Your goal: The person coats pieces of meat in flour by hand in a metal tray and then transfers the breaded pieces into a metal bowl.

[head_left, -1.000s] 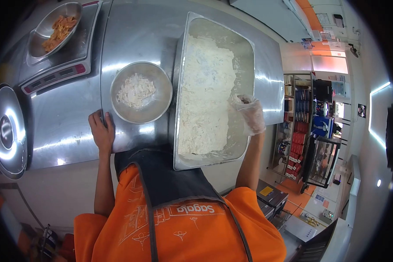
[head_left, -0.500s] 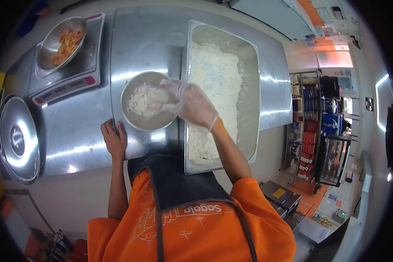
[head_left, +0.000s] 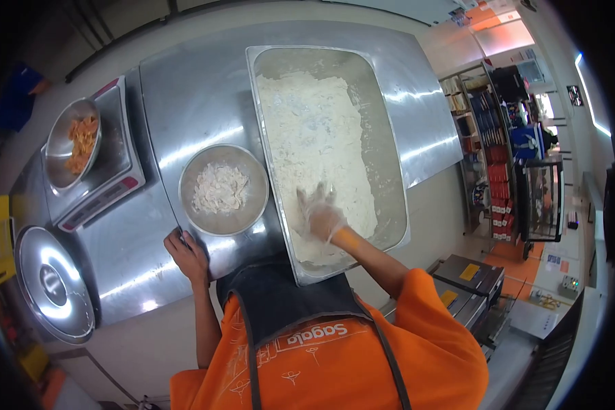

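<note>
Steel table (head_left: 191,75), bright streaks of reflected light across it, shelving (head_left: 488,137) with packed goods off to the right. Pale powder (head_left: 314,123), flour by the look of it, lies in a deep rectangular tray (head_left: 376,123) at the right of the work area, banked along the tray's left side, the right side thinly dusted. Right hand (head_left: 326,217), in a clear glove, is down at the powder's near part; fingers (head_left: 320,191) spread, no object visible between them, though whether any powder is caught under the palm cannot be told. Left hand (head_left: 190,258), bare, rests at the table's near edge, fingers loosely bent, nothing in them. Just left of the tray, a round bowl (head_left: 229,222) holds whitish coated pieces (head_left: 219,188). Farther left, a scale (head_left: 109,198) carries a tilted-looking bowl of orange-brown pieces. Handling, as judged: powder light, soft, dry, apt to slip between spread fingers and to dust up if tossed; best taken with a cupped palm, fingers together, from the thick bank. Coated pieces probably soft, a little slick beneath, their coating easily rubbed off; light pinch from the sides. Tray likely heavy when loaded; opposite rims, both hands.
</note>
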The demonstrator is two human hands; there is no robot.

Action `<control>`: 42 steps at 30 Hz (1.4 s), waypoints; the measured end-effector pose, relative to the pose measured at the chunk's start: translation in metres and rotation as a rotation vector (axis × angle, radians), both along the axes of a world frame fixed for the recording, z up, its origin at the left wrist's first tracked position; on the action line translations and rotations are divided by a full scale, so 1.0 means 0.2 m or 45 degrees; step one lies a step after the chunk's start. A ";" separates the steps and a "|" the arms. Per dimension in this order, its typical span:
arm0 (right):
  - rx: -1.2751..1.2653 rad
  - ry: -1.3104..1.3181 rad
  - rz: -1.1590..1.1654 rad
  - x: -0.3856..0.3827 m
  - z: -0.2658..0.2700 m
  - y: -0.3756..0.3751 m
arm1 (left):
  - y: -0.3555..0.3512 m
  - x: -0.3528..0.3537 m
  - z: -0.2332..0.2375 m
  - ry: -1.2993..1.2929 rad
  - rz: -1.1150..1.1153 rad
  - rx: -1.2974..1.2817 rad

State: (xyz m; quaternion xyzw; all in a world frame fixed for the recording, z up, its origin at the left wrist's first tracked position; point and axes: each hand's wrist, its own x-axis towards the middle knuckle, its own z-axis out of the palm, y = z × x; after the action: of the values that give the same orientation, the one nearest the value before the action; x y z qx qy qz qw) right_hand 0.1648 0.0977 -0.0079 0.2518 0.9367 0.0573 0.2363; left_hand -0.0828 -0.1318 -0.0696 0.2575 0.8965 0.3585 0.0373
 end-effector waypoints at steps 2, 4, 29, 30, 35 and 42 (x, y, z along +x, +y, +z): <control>-0.102 -0.213 -0.026 0.00 0.14 -0.05 | 0.00 0.00 -0.01 0.004 -0.019 -0.020; -0.077 -0.176 0.109 0.19 -0.17 0.02 | 0.01 0.01 0.00 0.007 -0.007 -0.045; -0.391 0.737 -0.488 0.23 0.46 0.58 | 0.01 0.00 -0.03 0.021 0.011 -0.070; -0.262 0.668 -0.381 0.24 0.45 0.60 | 0.01 0.00 -0.02 0.023 0.010 -0.066; -0.439 0.686 -0.535 0.22 0.44 0.72 | 0.01 0.00 -0.02 0.032 0.007 -0.062; -0.479 1.065 -0.741 0.15 0.11 0.69 | 0.00 0.00 -0.02 0.035 0.013 -0.047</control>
State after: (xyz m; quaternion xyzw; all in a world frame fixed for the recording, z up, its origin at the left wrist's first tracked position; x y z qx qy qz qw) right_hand 0.1943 0.2350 0.0146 0.4555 0.8364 -0.2844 -0.1097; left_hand -0.0837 -0.1309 -0.0736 0.2573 0.9047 0.3384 0.0279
